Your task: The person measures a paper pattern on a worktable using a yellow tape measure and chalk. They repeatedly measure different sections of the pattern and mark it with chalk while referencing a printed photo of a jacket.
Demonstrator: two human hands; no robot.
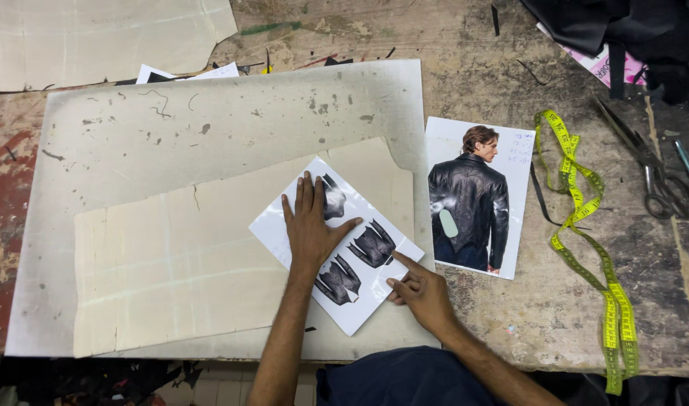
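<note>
Worn, stained and scratched, the worktable (510, 45) carries a big pale board (209, 128) with a cream pattern piece (171, 263) laid over its lower part. On that board lies a tilted sheet (359, 297) printed with three small dark jackets. The left hand (312, 225) presses flat on the sheet, fingers spread, gripping nothing. The right hand (419, 289) rests at the sheet's lower right edge, forefinger stretched onto it, other fingers curled, holding nothing. Just right of the board is a photo (472, 195) of a leather jacket seen from behind. Farther right of the board trail a yellow tape measure (585, 218) and scissors (652, 165).
</note>
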